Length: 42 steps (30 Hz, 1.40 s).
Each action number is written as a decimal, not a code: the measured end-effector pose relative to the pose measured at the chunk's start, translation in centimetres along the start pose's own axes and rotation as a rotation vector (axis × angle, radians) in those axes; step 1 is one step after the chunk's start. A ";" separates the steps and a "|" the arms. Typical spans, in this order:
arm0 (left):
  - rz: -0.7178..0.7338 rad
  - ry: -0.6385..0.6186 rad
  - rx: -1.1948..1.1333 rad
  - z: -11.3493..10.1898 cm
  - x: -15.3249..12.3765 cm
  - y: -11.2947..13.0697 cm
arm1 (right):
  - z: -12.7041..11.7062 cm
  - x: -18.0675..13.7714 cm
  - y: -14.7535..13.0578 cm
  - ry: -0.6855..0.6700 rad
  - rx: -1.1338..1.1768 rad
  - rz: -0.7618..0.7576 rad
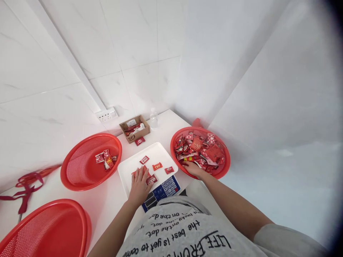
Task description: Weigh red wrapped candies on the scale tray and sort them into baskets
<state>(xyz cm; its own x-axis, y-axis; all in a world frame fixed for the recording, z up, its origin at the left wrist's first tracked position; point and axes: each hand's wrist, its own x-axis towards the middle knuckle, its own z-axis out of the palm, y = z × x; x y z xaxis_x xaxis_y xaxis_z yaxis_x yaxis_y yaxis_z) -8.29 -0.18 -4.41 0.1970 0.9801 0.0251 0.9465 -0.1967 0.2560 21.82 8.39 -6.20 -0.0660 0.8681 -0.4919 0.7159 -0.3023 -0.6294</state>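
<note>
My left hand [139, 187] lies flat with fingers stretched over red wrapped packets on the white tray [125, 167] of a weighing scale. Beside its fingers are a dark red packet [152, 179], an orange-red packet [157, 166] and two more small red packets, one farther back [144, 160] and one at the right [169, 170]. My right hand [193, 169] reaches into the near left side of a red mesh basket [227, 162] full of red snack packets [197, 143]. Its visible fingers are loosely apart against the packets, and some fingertips are hidden.
A red basket [72, 160] at the left holds several packets. Another red basket [87, 228] stands nearer. Behind the scale are a small cardboard box [139, 134], a red packet [139, 141] and a clear bottle [153, 119]. The scale's blue keypad [167, 187] faces me. Red ribbon [29, 185] lies far left.
</note>
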 end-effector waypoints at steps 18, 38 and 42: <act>0.241 -0.031 0.036 0.4 4.5 5.9 | 0.7 0.4 0.5 0.052 -0.029 -0.021; -0.082 -0.025 0.147 -0.4 4.2 2.3 | 0.1 -0.4 -0.5 0.029 -0.061 -0.016; -0.141 -0.027 0.124 0.1 5.5 2.0 | 0.2 -0.3 -0.4 0.026 -0.060 -0.032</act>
<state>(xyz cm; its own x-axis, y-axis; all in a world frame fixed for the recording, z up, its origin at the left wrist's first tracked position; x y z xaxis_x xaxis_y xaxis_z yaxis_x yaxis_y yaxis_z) -5.26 4.80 -3.83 0.0652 0.9974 -0.0293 0.9891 -0.0607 0.1338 21.47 8.15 -5.89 -0.0718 0.8870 -0.4562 0.7539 -0.2512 -0.6071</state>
